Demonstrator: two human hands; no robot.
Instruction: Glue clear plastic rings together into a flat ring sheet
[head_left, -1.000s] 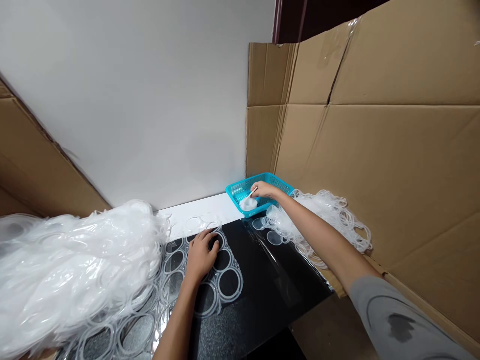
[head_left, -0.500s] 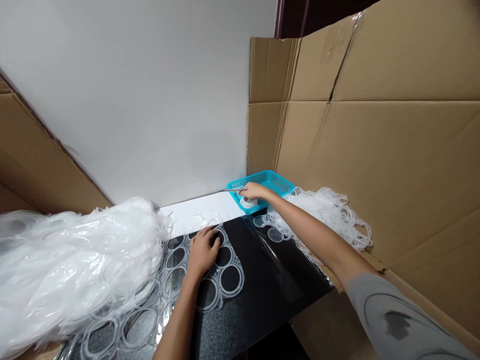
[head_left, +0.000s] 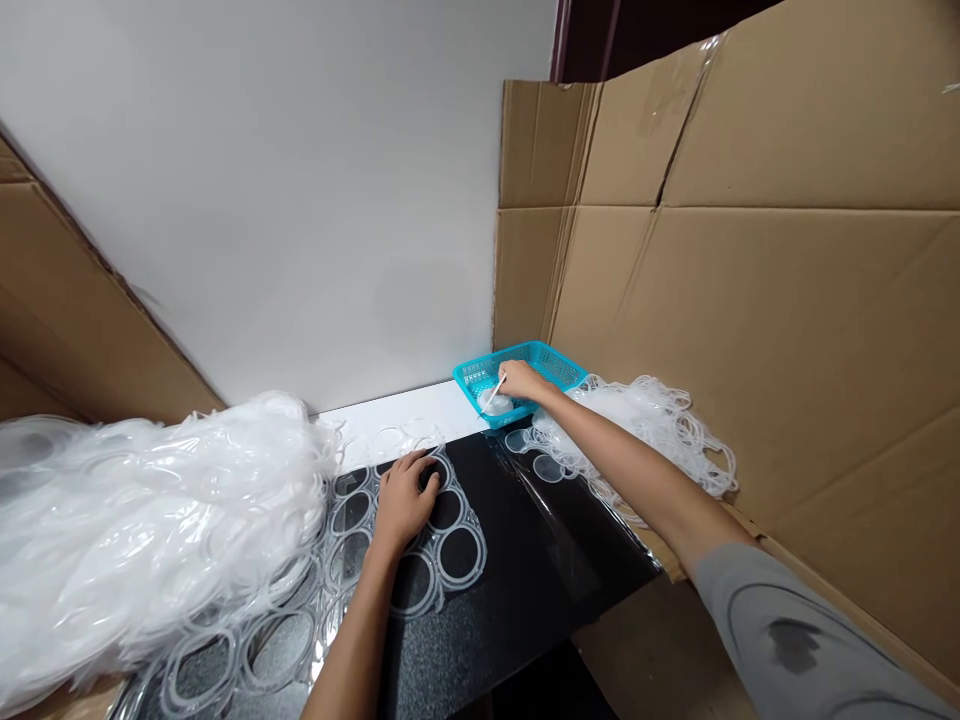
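Half a second ago the slim pale tool [head_left: 493, 392] lay nearly level, its end reaching past the rim of the blue basket [head_left: 551, 359]; now it slants down across the clear discs [head_left: 497, 405] inside. The work in hand therefore seems centred on the basket. The person's right hand [head_left: 523, 381] has its grip closed around the tool, with the discs just below and to the left of it; whether the tip touches them is hard to tell at this size. The left hand [head_left: 406, 497] has stayed put, fingers loosely spread, resting on the sheet of clear rings [head_left: 460, 556] that lies on the black desk [head_left: 517, 600].
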